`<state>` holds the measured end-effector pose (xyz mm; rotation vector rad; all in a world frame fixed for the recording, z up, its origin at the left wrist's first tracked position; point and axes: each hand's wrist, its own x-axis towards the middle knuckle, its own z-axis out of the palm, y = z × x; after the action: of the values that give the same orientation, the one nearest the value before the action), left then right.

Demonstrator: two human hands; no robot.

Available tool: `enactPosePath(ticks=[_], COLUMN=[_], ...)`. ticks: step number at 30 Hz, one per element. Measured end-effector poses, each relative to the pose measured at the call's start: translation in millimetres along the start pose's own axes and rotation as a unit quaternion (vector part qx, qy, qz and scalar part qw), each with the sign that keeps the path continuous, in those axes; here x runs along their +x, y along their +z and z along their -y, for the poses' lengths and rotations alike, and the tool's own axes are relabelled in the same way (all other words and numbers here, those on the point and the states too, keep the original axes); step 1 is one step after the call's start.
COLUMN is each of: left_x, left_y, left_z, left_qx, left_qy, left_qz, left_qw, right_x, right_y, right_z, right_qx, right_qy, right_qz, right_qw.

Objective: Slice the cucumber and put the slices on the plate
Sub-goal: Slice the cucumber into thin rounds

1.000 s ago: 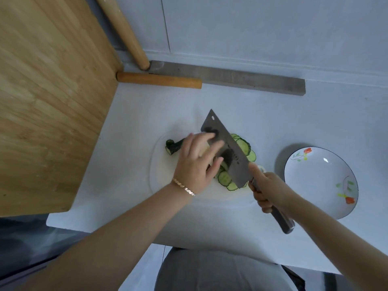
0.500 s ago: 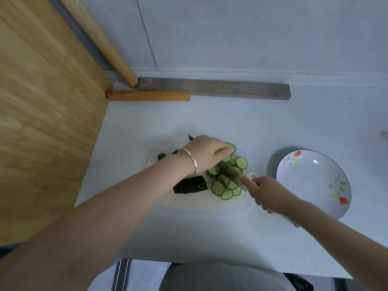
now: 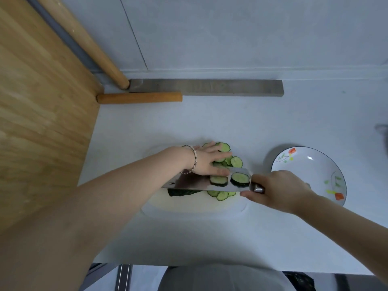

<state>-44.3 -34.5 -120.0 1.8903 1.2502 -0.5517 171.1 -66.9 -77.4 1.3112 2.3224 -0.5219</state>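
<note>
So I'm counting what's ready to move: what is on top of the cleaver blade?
Two cucumber slices lie on the cleaver blade; the left hand covers its far edge.

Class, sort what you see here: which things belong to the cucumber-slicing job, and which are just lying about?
In use:
cleaver in the right hand
cucumber slices under the left hand
uncut cucumber piece
cutting board
plate, no slices in it yet

Lying about:
two wooden rolling pins
grey bar
</note>
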Motion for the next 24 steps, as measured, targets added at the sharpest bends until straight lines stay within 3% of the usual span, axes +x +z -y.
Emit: enactPosePath(ticks=[7, 13, 24], left_x=[6, 3, 41], left_y=[0, 16, 15], left_z=[-7, -3, 3], left_qx=[-0.094, -0.025, -0.018], left_qy=[0.035, 0.077, 0.019], left_qz=[-0.045, -0.035, -0.074], left_qw=[0.994, 0.996, 0.997], right_x=[4, 6, 1], right_y=[-1, 5, 3], right_z=[-3, -13, -13], right_qx=[-0.068, -0.082, -0.107], right_qy=[-0.046, -0.044, -0.083], right_qz=[-0.003, -0.023, -0.014], right_qw=[0.997, 0.995, 0.991])
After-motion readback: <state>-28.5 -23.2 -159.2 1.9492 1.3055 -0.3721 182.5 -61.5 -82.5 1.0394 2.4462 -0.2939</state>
